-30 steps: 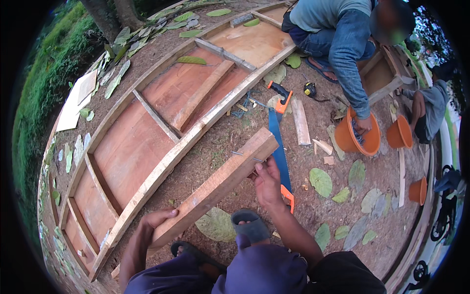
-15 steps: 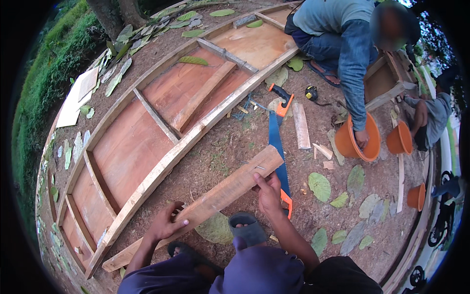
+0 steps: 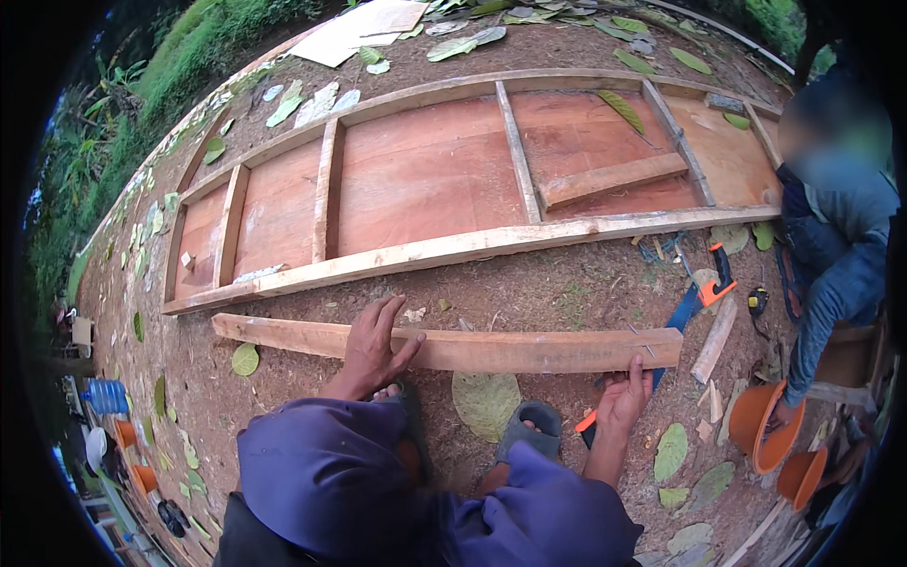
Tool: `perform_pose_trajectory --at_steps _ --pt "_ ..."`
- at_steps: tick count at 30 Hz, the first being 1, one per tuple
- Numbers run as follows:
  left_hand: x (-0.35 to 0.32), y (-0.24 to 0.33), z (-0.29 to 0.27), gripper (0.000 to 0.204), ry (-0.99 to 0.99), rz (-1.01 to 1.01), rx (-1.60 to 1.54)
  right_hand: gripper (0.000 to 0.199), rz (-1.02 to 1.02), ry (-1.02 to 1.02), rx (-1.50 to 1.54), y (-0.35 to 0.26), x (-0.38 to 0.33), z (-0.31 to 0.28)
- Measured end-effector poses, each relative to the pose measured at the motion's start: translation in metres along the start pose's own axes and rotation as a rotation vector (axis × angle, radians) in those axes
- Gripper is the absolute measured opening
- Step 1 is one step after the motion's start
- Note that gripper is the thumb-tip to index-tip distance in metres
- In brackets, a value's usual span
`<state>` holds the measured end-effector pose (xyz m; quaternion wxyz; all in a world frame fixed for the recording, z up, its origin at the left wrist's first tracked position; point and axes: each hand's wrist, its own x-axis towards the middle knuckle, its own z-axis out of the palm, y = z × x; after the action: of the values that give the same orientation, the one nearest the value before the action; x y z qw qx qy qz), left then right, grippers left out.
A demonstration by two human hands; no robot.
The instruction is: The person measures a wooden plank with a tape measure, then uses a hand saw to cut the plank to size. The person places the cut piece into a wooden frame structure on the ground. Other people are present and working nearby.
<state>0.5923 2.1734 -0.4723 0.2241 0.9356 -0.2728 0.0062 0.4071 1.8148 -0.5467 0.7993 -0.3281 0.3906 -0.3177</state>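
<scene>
A long wooden plank (image 3: 529,352) stretches nearly level across in front of my knees. My left hand (image 3: 371,350) grips it left of its middle, fingers over the top edge and thumb on the near face. Close to the right end, my right hand (image 3: 624,397) holds the lower edge with thumb and fingers. Just above those fingertips, nails (image 3: 646,348) stick out of the wood. Partly hidden behind that end is a handsaw (image 3: 682,310) with a blue blade and an orange-and-black handle. Beyond the plank lies a large wooden frame (image 3: 472,248) backed with reddish board.
At the right, a co-worker in a blue sleeve (image 3: 824,326) reaches into an orange bucket (image 3: 756,416). A tape measure (image 3: 757,301) and a short wood piece (image 3: 715,338) lie near the saw. A loose board (image 3: 614,180) rests inside the frame. Large leaves (image 3: 485,402) dot the soil.
My view has swung left. The plank has gone from a steep slant to nearly level, with both hands still on it. The co-worker's hand stays in the bucket.
</scene>
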Motion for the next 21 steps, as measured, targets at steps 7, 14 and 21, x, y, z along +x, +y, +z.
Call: perform_pose_trajectory --at_steps 7,14,21 --pt "-0.105 -0.083 -0.010 0.034 0.257 -1.063 -0.831 0.041 0.042 -0.008 -0.025 0.004 0.016 0.006" --pt "-0.128 -0.081 -0.007 0.092 0.573 -1.494 -1.834 0.045 0.030 -0.061 -0.044 -0.011 0.040 0.009" --pt "-0.081 -0.099 -0.014 0.106 0.789 -1.403 -1.910 0.057 -0.005 -0.213 -0.005 -0.023 0.032 0.005"
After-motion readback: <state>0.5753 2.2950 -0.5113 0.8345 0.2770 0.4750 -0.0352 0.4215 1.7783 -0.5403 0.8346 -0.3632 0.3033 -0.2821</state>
